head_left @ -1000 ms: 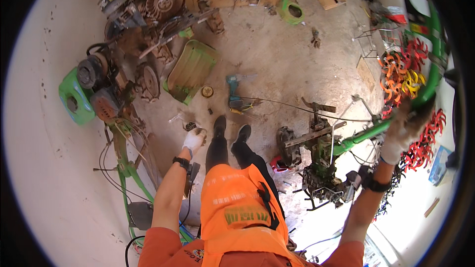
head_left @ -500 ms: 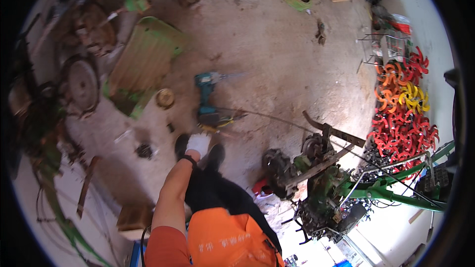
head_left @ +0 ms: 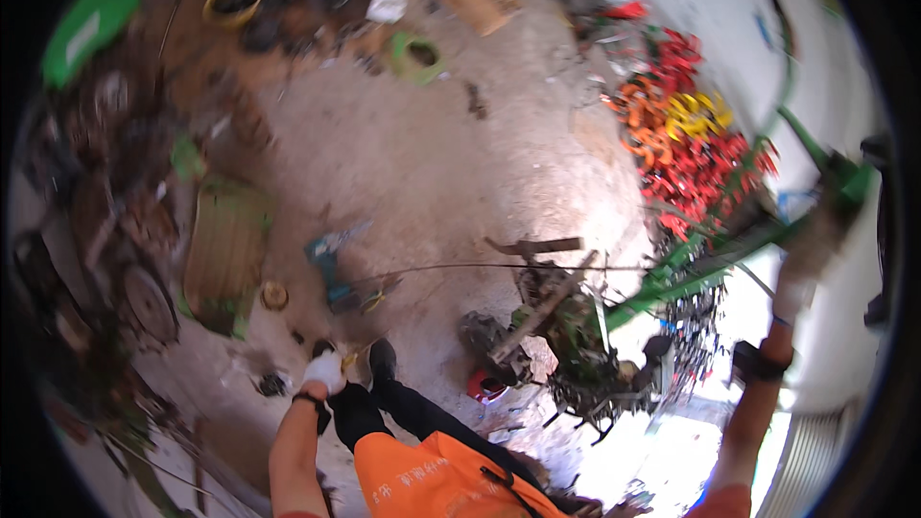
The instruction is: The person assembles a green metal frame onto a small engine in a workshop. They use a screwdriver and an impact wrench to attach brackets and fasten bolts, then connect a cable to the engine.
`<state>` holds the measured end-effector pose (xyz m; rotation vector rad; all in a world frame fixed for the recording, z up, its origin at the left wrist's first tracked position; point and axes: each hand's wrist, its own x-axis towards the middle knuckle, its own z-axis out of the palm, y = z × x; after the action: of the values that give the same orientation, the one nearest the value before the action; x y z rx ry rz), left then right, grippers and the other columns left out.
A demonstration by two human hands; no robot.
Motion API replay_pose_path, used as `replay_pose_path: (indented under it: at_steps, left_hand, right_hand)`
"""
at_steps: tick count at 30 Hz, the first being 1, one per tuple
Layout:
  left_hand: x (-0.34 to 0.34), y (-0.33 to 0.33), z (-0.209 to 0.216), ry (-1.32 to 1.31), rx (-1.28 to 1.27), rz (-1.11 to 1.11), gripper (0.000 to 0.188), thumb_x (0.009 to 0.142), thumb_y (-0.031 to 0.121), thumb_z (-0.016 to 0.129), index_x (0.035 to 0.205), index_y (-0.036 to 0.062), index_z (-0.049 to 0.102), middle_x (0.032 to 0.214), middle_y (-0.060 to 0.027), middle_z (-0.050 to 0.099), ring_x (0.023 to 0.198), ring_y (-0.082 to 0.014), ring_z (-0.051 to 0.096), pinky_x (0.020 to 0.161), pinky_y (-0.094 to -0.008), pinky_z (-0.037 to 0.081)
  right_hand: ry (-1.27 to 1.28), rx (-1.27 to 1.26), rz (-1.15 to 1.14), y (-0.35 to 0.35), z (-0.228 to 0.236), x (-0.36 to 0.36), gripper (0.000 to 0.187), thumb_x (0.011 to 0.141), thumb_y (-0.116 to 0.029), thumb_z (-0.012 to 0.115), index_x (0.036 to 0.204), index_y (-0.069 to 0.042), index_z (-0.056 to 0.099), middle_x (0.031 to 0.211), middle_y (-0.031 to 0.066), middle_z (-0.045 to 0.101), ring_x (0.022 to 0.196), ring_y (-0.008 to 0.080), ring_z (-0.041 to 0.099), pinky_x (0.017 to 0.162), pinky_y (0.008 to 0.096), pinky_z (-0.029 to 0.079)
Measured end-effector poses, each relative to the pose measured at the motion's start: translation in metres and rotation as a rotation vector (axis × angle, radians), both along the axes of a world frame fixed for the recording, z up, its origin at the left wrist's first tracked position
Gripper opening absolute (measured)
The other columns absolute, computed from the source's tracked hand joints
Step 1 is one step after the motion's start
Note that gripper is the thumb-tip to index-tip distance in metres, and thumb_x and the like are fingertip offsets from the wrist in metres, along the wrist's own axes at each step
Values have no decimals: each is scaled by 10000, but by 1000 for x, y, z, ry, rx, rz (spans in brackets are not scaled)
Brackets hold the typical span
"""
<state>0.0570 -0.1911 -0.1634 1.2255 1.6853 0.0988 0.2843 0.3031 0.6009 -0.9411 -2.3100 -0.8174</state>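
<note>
Near my dark shoes, my left hand (head_left: 326,371) wears a white glove and is closed round a small yellow tool (head_left: 349,359), whose kind is too blurred to make out. My right hand (head_left: 804,264), also gloved, is raised at the far right against the green handlebar (head_left: 739,247) of a machine. Motion smears its fingers, so its grip does not show. The handlebar runs to a dark, greasy engine block (head_left: 580,350) at right of centre. A teal power drill (head_left: 329,267) lies on the floor ahead of my left hand, with yellow-handled pliers (head_left: 382,295) beside it.
A dented green metal panel (head_left: 227,254) and a round brass-coloured part (head_left: 274,295) lie at left. Heaped along the right wall are curved red blades (head_left: 693,177), with orange and yellow ones. A thin cable (head_left: 480,267) crosses towards the machine. A cardboard box (head_left: 483,0) is at the back.
My view has swung to the right. My left hand has drawn back from beside the drill with the yellow tool. My right arm has come into view, reaching to the green handlebar.
</note>
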Motion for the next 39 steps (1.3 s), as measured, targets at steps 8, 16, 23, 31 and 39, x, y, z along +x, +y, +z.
replay_pose_path:
  at_steps: [8, 16, 23, 31, 39]
  left_hand:
    - [-90, -10, 241, -220, -215, 345, 457, 1035, 269, 700, 1353, -58, 671, 1050, -190, 781, 745, -223, 741, 632, -399, 579]
    - [-80, 34, 394, -374, -340, 359, 362, 1067, 207, 715, 1343, -17, 645, 895, -54, 690, 570, -127, 568, 516, -336, 474]
    - [17, 97, 459, -555, -300, 216, 436, 1062, 133, 704, 1465, 2, 602, 932, -45, 687, 575, -121, 547, 517, -311, 456]
    - [133, 164, 519, -567, -197, 249, 435, 1058, 92, 693, 1460, -19, 567, 931, -35, 698, 617, -79, 558, 525, -270, 443]
    - [195, 197, 538, -436, -137, 304, 475, 1046, 52, 686, 1489, -44, 542, 1017, -56, 692, 681, -85, 579, 571, -263, 467]
  right_hand:
    - [366, -462, 62, -160, -117, -18, 926, 965, -334, 793, 1713, -48, 329, 1749, 242, 341, 1585, 441, 384, 1278, 579, 353]
    - [33, -1508, -228, -342, -249, 150, 547, 966, -299, 628, 1464, -72, 628, 1205, 254, 751, 1079, 472, 718, 965, 540, 578]
    - [724, -1606, -702, -425, -284, 264, 533, 960, -342, 638, 1389, -29, 695, 1279, 258, 747, 1222, 460, 688, 1029, 507, 564]
    - [1037, -1533, -640, -350, -352, 273, 530, 1059, -304, 649, 1507, -23, 613, 1393, 239, 719, 1255, 399, 713, 1045, 447, 570]
    - [2578, -1441, -281, -205, -401, 270, 625, 1118, -481, 642, 1602, -103, 528, 1416, 108, 685, 1234, 277, 698, 1038, 454, 581]
